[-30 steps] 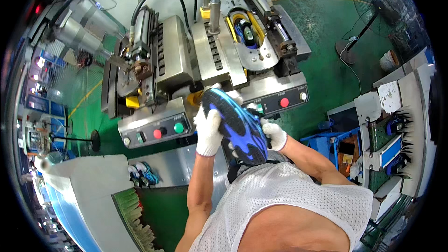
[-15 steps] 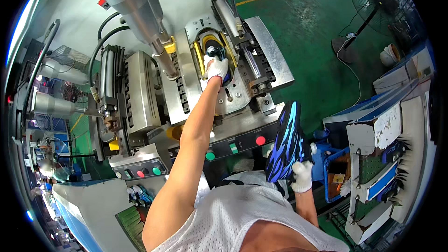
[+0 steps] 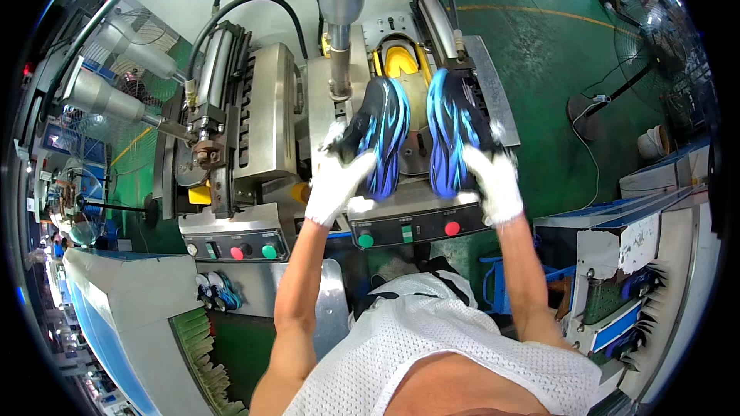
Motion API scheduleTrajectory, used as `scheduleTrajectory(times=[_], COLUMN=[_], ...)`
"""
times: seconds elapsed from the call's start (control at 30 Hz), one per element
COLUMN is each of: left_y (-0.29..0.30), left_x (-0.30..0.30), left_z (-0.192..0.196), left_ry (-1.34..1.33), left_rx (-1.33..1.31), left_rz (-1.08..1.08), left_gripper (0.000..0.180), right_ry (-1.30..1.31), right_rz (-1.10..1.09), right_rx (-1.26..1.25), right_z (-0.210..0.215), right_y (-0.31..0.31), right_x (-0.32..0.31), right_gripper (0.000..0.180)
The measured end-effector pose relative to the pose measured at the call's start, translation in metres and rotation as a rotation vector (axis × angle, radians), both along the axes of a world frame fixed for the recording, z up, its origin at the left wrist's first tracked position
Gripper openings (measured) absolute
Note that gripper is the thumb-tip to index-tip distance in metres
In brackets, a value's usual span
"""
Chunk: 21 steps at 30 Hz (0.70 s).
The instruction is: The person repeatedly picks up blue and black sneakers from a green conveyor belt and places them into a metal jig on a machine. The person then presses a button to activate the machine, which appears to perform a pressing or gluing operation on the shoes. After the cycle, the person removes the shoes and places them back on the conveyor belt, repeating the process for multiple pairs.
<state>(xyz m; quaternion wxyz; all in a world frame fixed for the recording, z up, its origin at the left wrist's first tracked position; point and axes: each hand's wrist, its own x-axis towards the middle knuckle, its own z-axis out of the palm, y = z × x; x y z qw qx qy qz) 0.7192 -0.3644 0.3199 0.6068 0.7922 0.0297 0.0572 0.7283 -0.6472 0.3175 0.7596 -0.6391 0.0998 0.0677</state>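
Note:
My left hand (image 3: pixel 337 183), in a white glove, grips a black shoe (image 3: pixel 383 135) with a blue and purple streaked sole turned toward me. A matching shoe (image 3: pixel 453 135) is in my right hand (image 3: pixel 493 185), gloved too, its fingers closed around the outer side. Both shoes are held side by side, toes away from me, a small gap between them. They are over the front of a metal press (image 3: pixel 416 145). Beyond them shows the press's yellow-lined cavity (image 3: pixel 401 60), with no shoe in it. The fingers under the shoes are partly hidden.
A control panel (image 3: pixel 408 227) with red and green buttons runs along the press front. A steel cylinder (image 3: pixel 339 46) hangs close to the left shoe. A second press (image 3: pixel 266 119) stands left. Right are a pedestal fan (image 3: pixel 590 117) and a rack with bristles (image 3: pixel 651 293).
My left hand has come out of the press cavity with a shoe in it. My right hand has lifted its shoe up and forward beside the other. The view has turned leftward.

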Motion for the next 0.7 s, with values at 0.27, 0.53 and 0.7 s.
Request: scheduleTrajectory(times=[0.27, 0.53, 0.7], left_y=[0.092, 0.101, 0.117], left_x=[-0.285, -0.435, -0.383], left_z=[-0.054, -0.162, -0.253], left_ry=[0.859, 0.720, 0.991], left_rx=[0.684, 0.170, 0.254], left_rz=[0.264, 0.941, 1.020], left_gripper=[0.078, 0.062, 0.061], right_ry=[-0.145, -0.255, -0.353], right_rz=[0.146, 0.204, 0.291], right_rx=[-1.275, -1.140, -1.263], right_z=[-0.154, -0.157, -0.160], right_y=[0.093, 0.113, 0.077], right_x=[0.283, 0.266, 0.272], right_gripper=[0.055, 0.059, 0.063])
